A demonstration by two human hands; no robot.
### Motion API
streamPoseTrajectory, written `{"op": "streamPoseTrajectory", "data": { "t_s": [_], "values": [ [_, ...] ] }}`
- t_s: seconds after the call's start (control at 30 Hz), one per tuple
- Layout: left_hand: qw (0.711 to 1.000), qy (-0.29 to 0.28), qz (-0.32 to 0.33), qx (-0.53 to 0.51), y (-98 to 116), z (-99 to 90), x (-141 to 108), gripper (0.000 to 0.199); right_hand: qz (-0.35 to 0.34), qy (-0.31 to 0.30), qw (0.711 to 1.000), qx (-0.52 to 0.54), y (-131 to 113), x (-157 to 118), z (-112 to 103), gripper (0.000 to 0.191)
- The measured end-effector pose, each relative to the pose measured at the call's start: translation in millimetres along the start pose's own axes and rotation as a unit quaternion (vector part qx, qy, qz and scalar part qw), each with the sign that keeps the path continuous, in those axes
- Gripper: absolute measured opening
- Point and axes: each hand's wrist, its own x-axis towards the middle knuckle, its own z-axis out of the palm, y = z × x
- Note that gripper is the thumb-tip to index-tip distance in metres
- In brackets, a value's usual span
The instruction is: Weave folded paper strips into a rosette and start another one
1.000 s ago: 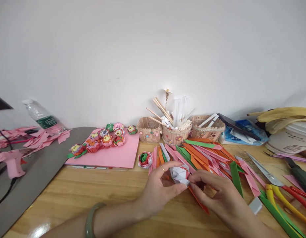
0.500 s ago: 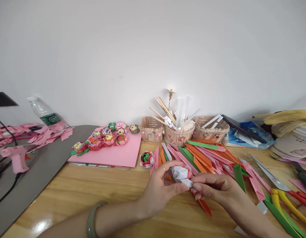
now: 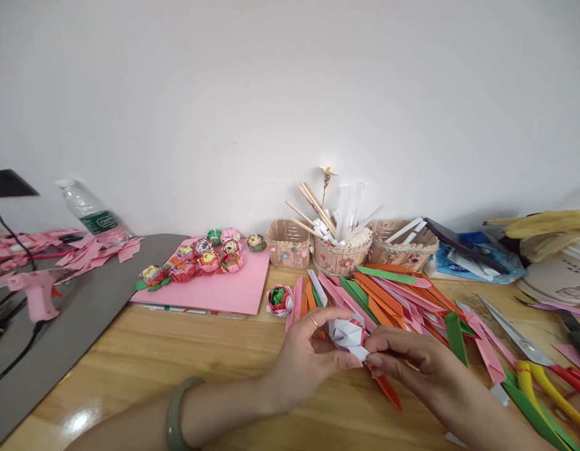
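Between my two hands, just above the wooden table, is a folded paper flower [image 3: 347, 334] with white outer petals and some red-pink at its right side. My left hand [image 3: 309, 351] curls round its left side, index finger over the top and thumb along the lower edge. From the right, my right hand [image 3: 403, 357] pinches the flower's edge between thumb and fingers. Behind and under the hands spreads a pile of folded paper strips [image 3: 388, 297] in orange, pink, green and white. A finished-looking paper flower [image 3: 279, 300] with a green centre lies left of the pile.
Several paper flowers [image 3: 208, 260] sit on pink sheets [image 3: 243, 291] at left. Small wooden baskets [image 3: 290, 250] with sticks stand along the wall. Scissors [image 3: 520, 338] lie at right. A pink glue gun [image 3: 36, 294] and a bottle [image 3: 95, 216] are at far left.
Both hands keep hold of the white paper flower, which has shifted very slightly right and down. My right fingers have moved a little along its edge. The camera view has shifted slightly.
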Motion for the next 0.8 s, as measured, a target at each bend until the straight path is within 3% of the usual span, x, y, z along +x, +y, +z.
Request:
{"op": "streamPoseTrajectory", "data": {
  "t_s": [0.23, 0.63, 0.8],
  "values": [
    [1.000, -0.007, 0.019, 0.004, -0.4, -0.8, 0.4, 0.043, -0.002, 0.044, 0.998, -0.035, 2.1, 4.9, -1.5, 0.026],
    [0.999, -0.016, 0.021, 0.029, 0.4, -0.1, 1.2, 0.042, 0.063, 0.038, 0.997, 0.002, 8.1, 3.4, 7.2, 0.030],
    [0.999, -0.010, 0.020, 0.023, -0.5, 0.2, 0.7, 0.042, 0.004, 0.036, 0.999, -0.004, -2.3, 3.1, 5.0, 0.029]
  ]
}}
